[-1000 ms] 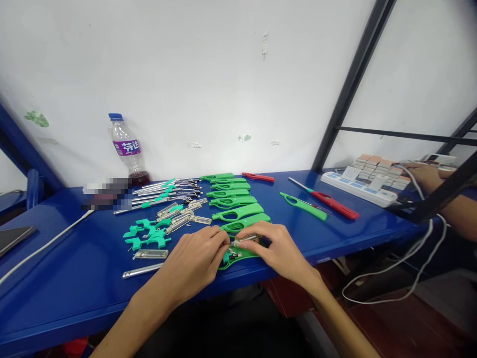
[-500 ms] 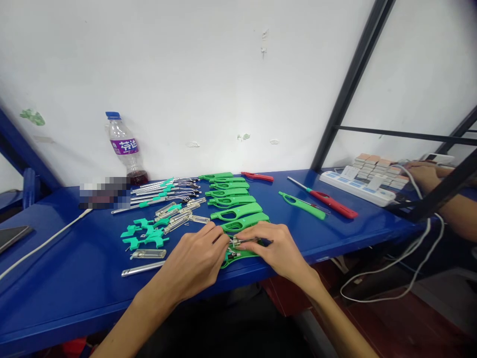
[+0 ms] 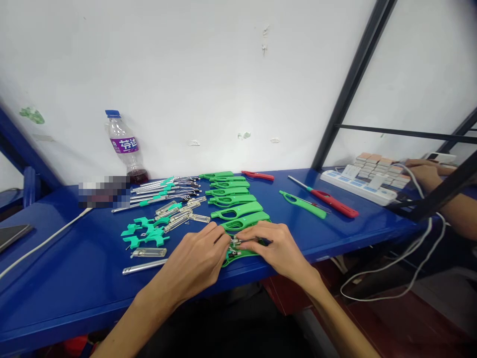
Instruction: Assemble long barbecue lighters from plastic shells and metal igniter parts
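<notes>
My left hand (image 3: 199, 256) and my right hand (image 3: 278, 247) meet at the table's front edge, fingers pinched close together. Between the fingertips is a small metal part (image 3: 235, 241), held by my right hand. Whatever my left fingers pinch is hidden. Under both hands lies an open green lighter casing (image 3: 244, 254) with small dark and teal pieces inside. Left of my left hand lie a silver metal tube (image 3: 143, 267), a clear fuel tank (image 3: 149, 252) and teal triggers (image 3: 152, 233). More green casings (image 3: 236, 211) line up behind the hands.
Lighter rods with wires (image 3: 160, 191) lie at the back left, near a drink bottle (image 3: 126, 146). A red lighter (image 3: 333, 203) and a green casing half (image 3: 303, 205) lie at the right. A power strip (image 3: 357, 186) stands beside the black frame (image 3: 352, 84). Another person's arm (image 3: 447, 194) shows beyond.
Both hands stay at the same casing with only slight finger movement. A dark thin end beside my right hand shows less now.
</notes>
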Available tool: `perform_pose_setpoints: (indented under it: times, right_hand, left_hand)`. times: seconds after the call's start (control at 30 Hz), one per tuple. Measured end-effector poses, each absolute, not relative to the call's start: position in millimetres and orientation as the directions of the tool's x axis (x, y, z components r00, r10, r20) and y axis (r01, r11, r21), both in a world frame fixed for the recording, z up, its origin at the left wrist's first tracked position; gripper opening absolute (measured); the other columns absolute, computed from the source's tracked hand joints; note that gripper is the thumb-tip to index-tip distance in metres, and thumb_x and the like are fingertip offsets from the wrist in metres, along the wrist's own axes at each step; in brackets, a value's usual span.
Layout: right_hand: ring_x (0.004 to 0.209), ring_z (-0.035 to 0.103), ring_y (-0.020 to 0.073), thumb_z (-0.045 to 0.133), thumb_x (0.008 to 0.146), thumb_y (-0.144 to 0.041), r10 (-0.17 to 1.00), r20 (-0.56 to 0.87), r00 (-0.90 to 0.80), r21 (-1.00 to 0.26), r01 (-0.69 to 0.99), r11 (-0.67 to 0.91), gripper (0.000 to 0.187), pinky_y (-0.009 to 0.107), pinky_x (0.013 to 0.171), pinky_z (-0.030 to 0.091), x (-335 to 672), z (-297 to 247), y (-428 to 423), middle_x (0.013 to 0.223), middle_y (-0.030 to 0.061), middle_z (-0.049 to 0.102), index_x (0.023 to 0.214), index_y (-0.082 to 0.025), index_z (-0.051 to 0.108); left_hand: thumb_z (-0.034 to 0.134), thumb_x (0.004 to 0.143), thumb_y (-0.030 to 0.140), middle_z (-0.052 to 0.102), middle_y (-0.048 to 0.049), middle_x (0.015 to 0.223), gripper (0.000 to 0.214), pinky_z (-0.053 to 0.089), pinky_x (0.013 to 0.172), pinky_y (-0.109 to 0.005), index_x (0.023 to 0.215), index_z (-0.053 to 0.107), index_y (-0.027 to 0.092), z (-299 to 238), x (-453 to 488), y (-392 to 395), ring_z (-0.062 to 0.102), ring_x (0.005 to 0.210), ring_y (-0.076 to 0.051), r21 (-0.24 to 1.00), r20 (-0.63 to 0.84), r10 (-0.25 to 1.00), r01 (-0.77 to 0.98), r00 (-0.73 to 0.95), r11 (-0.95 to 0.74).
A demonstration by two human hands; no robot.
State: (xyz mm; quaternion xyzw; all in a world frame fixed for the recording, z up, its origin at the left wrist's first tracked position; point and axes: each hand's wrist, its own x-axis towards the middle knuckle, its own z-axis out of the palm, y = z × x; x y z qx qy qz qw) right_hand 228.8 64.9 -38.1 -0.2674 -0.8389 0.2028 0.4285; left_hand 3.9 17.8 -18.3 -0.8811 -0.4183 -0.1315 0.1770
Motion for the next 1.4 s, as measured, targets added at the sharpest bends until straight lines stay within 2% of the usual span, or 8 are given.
perform_pose_setpoints:
  times: [0.47,0.73,1.1,1.4]
  right_hand:
    - [0.089,0.077,0.0193,0.082,0.09,-0.021,0.632,0.591,-0.501,-0.572,0.292,0.766,0.011,0.03,0.083,0.057,229.3,-37.9,65.8,0.099,-0.0027,0.084,0.098,-0.029,0.083]
    - [0.088,0.078,0.0206,0.081,0.091,-0.027,0.641,0.579,-0.503,-0.59,0.284,0.756,0.007,0.031,0.082,0.059,229.0,-38.0,66.3,0.099,-0.0014,0.084,0.098,-0.029,0.083]
    - [0.089,0.078,0.02,0.081,0.091,-0.024,0.632,0.58,-0.514,-0.588,0.273,0.761,0.009,0.031,0.083,0.057,228.9,-36.4,66.1,0.099,-0.0019,0.084,0.098,-0.029,0.083]
    - [0.085,0.073,0.017,0.078,0.094,-0.025,0.684,0.52,-0.511,-0.627,0.315,0.712,0.006,0.03,0.081,0.051,225.7,-29.7,60.0,0.095,-0.0052,0.082,0.098,-0.029,0.08]
  left_hand:
    - [0.044,0.105,0.014,0.068,-0.0063,0.093,0.023,0.04,0.058,-0.034,0.095,0.064,0.018,-17.2,5.9,17.7,0.062,0.087,-0.026,-0.186,0.345,0.717,0.793,0.606,-0.58]
    - [0.044,0.106,0.014,0.068,-0.0061,0.093,0.023,0.041,0.058,-0.034,0.096,0.064,0.018,-18.7,4.8,17.2,0.062,0.086,-0.025,-0.173,0.362,0.71,0.792,0.603,-0.585]
    - [0.045,0.104,0.011,0.068,-0.0064,0.092,0.022,0.04,0.059,-0.033,0.096,0.064,0.017,-20.4,4.4,16.8,0.063,0.085,-0.025,-0.138,0.37,0.711,0.792,0.598,-0.595]
    - [0.046,0.104,0.011,0.069,-0.0065,0.093,0.022,0.044,0.06,-0.034,0.097,0.065,0.017,-18.5,4.6,18.7,0.065,0.086,-0.026,-0.148,0.335,0.735,0.803,0.59,-0.577]
